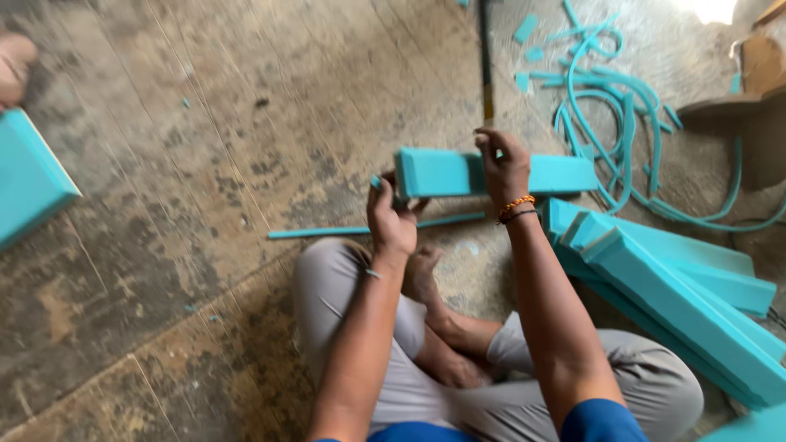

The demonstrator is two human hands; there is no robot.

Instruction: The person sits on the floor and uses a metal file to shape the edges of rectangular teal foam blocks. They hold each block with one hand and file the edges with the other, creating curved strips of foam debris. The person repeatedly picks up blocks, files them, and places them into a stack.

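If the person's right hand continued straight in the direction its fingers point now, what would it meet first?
The right hand grips the long turquoise foam block, fingers pointing away from the body. Beyond it lies a dark narrow strip on the floor, probably the first thing met, though depth is unclear.

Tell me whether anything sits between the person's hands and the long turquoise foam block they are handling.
Nothing visible does. The left hand grips the long turquoise foam block at its left end, and the right hand clasps it over the top near the middle. Both touch it directly, above the worn concrete floor.
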